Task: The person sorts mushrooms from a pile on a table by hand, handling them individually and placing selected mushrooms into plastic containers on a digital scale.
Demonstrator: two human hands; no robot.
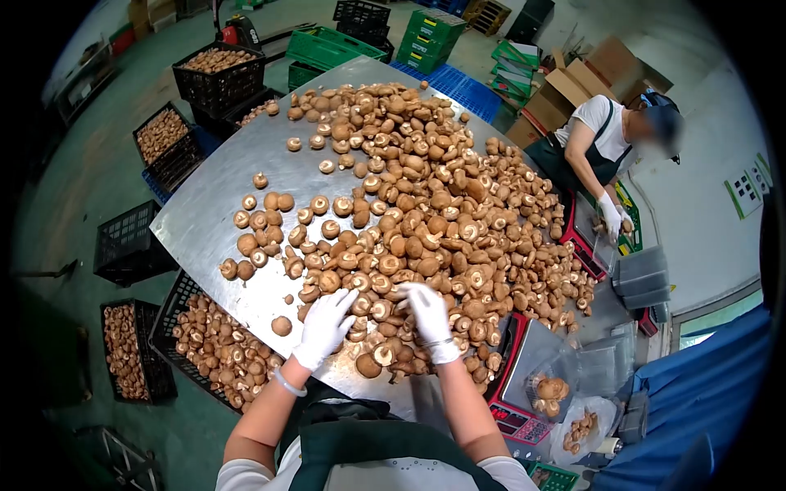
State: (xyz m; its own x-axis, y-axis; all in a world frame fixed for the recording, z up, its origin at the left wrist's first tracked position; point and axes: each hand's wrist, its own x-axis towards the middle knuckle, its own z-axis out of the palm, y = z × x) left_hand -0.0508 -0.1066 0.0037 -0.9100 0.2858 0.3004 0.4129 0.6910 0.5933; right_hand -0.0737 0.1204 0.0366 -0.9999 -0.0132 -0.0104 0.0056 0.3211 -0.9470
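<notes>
A large heap of brown shiitake mushrooms with pale stems covers much of the metal table. My left hand, in a white glove, is at the near edge of the heap, its fingers stretched forward over some mushrooms. Across a small gap, my right hand, also gloved, hovers low over the heap with its fingers apart and pointing left. I see no mushroom held in either hand. Between them lie several mushrooms, some with their stems up. A single mushroom sits left of my left hand.
A black crate of mushrooms stands at the table's left edge, with more crates beyond. On the right are a red scale holding a clear box, a plastic bag of mushrooms and stacked clear boxes. A co-worker handles something at another scale.
</notes>
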